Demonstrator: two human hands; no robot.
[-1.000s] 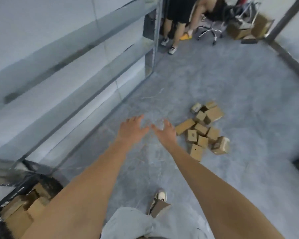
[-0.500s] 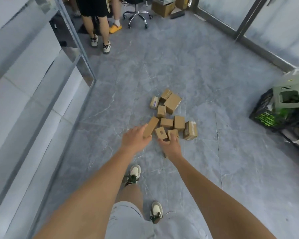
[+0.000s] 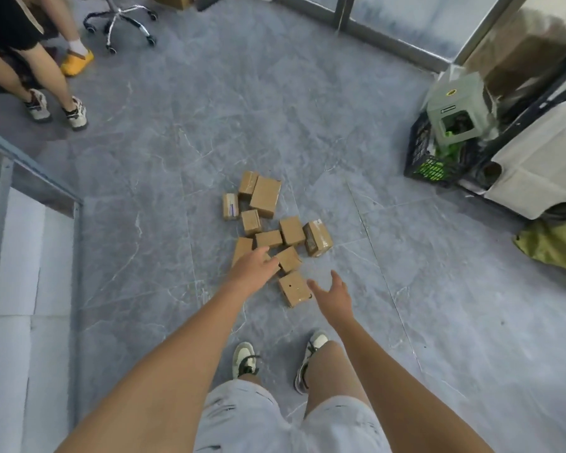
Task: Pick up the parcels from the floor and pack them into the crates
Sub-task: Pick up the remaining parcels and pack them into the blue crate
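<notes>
Several small brown cardboard parcels lie in a loose pile on the grey floor ahead of my feet. My left hand stretches out with straight fingers over the pile's near left edge and covers part of a parcel there. My right hand is open, fingers spread, just right of the nearest parcel, and holds nothing. A taped parcel sits at the right of the pile. A dark crate with green contents stands at the right.
A metal shelf rack runs along the left. Another person's legs and an office chair base are at the far left. A white covered object and a green bag are on the right.
The view has swung right from the shelf and come closer to the parcels. Both hands stay stretched toward the pile; the right hand has moved off to the right of the nearest parcel.
</notes>
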